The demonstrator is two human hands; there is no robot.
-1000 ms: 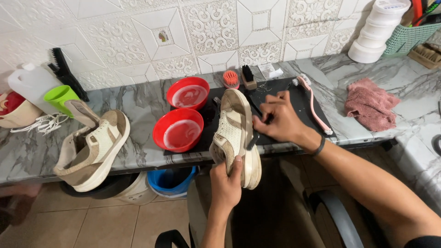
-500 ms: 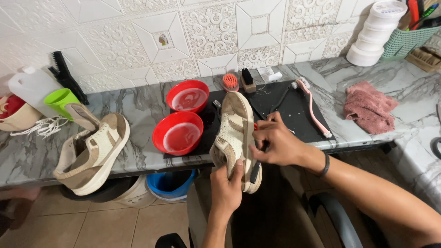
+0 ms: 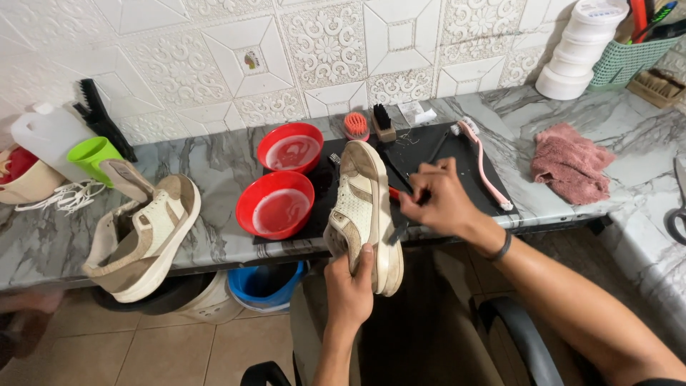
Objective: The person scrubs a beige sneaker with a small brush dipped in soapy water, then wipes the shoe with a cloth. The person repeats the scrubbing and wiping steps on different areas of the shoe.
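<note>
A person's left hand (image 3: 348,289) clenches the heel of a beige sneaker (image 3: 364,207), held toe-up over the table (image 3: 214,229) edge. At three o'clock of it, the right hand (image 3: 437,199) grips a dark brush (image 3: 397,230) against its sole. Two red bowls (image 3: 275,204) sit at nine o'clock.

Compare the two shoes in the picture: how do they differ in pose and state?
The held shoe is gripped at its heel by the left hand, while the right hand works a brush against its side. The other shoe lies untouched on the counter, tongue flopped open. Both are tan and white, without laces.
</note>
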